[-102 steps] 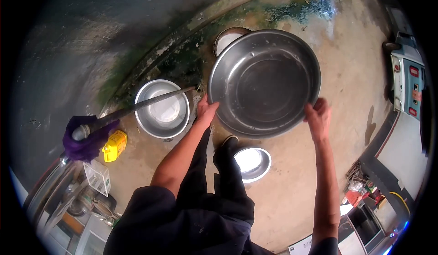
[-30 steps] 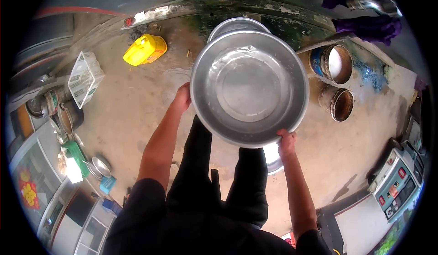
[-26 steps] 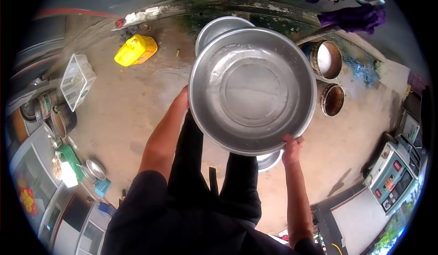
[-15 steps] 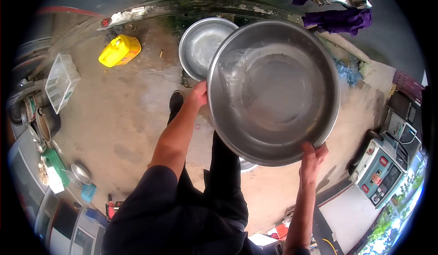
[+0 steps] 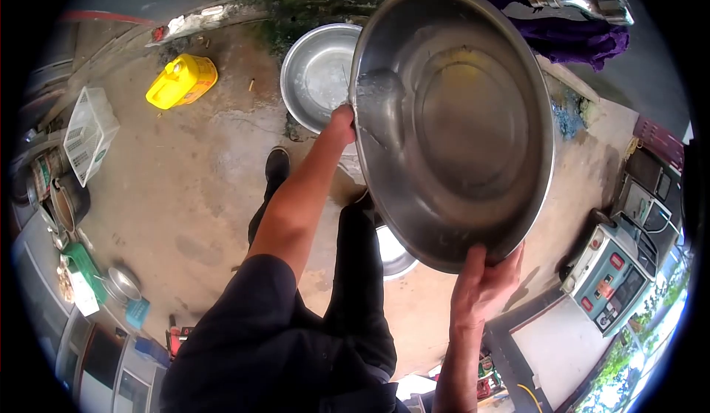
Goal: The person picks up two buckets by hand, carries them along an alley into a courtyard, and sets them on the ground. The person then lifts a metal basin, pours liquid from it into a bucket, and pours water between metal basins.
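Note:
A large metal basin (image 5: 473,124) is held up in front of me, tilted, with its inside facing me. Water appears to pool on its left side, though I cannot be sure. My left hand (image 5: 344,123) grips the rim at the left, its fingers mostly hidden behind the basin. At the lower right, my right hand (image 5: 484,283) holds the rim with the thumb over the edge. Behind it on the ground stands a second metal basin (image 5: 314,80), partly covered by the held one. Part of another shiny metal vessel (image 5: 394,254) shows below, beside my leg.
A yellow jug (image 5: 183,82) and a white plastic crate (image 5: 90,133) stand on the concrete floor to the left. Purple cloth (image 5: 569,39) hangs by a metal pipe (image 5: 577,2) at the upper right. A small vehicle (image 5: 614,272) is parked at the right.
The held basin has tilted more and risen slightly, now looking narrower. My left hand has moved up and right; my right hand has shifted a little left along the rim.

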`<state>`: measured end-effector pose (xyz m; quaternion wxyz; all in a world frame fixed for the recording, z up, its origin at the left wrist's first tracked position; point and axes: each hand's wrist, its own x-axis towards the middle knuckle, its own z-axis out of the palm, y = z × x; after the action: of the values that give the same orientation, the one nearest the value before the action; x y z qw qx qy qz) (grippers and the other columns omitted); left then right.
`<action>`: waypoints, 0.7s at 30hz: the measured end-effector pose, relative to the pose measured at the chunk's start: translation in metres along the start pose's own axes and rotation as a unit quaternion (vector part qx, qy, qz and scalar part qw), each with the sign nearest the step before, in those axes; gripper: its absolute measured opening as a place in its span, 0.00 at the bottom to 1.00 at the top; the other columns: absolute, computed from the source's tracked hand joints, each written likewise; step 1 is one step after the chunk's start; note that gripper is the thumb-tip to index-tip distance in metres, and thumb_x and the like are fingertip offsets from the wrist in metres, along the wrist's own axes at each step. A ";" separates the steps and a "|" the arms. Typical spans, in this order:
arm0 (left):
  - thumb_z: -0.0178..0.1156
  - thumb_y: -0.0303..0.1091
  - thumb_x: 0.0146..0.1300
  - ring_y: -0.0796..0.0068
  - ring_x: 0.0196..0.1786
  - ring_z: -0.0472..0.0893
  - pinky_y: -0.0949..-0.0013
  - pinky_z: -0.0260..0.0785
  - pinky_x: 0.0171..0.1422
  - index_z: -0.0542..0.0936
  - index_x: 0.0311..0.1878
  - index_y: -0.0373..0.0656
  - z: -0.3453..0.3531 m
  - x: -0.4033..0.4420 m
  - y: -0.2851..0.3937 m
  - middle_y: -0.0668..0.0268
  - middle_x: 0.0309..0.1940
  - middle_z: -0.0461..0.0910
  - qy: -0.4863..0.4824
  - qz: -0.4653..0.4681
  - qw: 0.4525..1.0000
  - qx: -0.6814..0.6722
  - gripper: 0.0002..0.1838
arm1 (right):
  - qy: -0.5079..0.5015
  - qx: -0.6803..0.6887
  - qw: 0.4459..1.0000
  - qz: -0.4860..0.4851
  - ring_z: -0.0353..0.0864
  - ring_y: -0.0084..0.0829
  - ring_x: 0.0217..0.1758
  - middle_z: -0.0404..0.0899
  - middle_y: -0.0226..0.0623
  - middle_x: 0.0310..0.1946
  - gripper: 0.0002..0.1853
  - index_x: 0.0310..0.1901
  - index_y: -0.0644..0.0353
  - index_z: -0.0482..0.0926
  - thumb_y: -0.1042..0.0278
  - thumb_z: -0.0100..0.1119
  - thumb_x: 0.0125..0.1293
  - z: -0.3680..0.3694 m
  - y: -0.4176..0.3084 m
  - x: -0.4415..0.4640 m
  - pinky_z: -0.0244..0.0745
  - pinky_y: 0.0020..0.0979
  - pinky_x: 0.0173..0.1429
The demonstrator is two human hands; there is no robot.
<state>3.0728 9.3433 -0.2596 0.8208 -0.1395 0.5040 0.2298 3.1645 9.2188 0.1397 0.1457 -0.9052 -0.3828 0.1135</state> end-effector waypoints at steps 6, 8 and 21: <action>0.39 0.35 0.60 0.60 0.37 0.76 0.54 0.70 0.40 0.71 0.43 0.36 0.013 0.007 0.008 0.56 0.37 0.74 0.058 -0.014 0.997 -0.042 0.16 | 0.018 0.016 0.996 -0.082 0.59 0.52 0.59 0.56 0.59 0.56 0.31 0.57 0.68 0.57 0.75 0.45 0.47 0.011 -0.007 0.009 0.57 0.37 0.59; 0.40 0.36 0.60 0.61 0.37 0.76 0.54 0.70 0.39 0.71 0.44 0.36 0.007 0.026 0.009 0.57 0.38 0.74 0.054 -0.025 0.996 -0.069 0.16 | 0.030 0.024 0.992 -0.119 0.58 0.52 0.59 0.56 0.59 0.56 0.30 0.57 0.67 0.57 0.77 0.44 0.47 0.015 -0.008 0.010 0.57 0.37 0.58; 0.29 0.36 0.60 0.60 0.45 0.73 0.49 0.65 0.48 0.72 0.44 0.42 0.014 -0.003 0.026 0.60 0.42 0.73 0.067 -0.003 0.987 -0.143 0.21 | 0.043 0.058 0.975 -0.209 0.56 0.52 0.60 0.55 0.59 0.57 0.29 0.56 0.68 0.59 0.83 0.46 0.47 0.028 -0.014 -0.004 0.54 0.38 0.60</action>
<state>3.0688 9.3707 -0.2505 0.7575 -0.2717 0.5196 0.2872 3.1438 9.2305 0.1186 0.2352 -0.7990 -0.5498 0.0638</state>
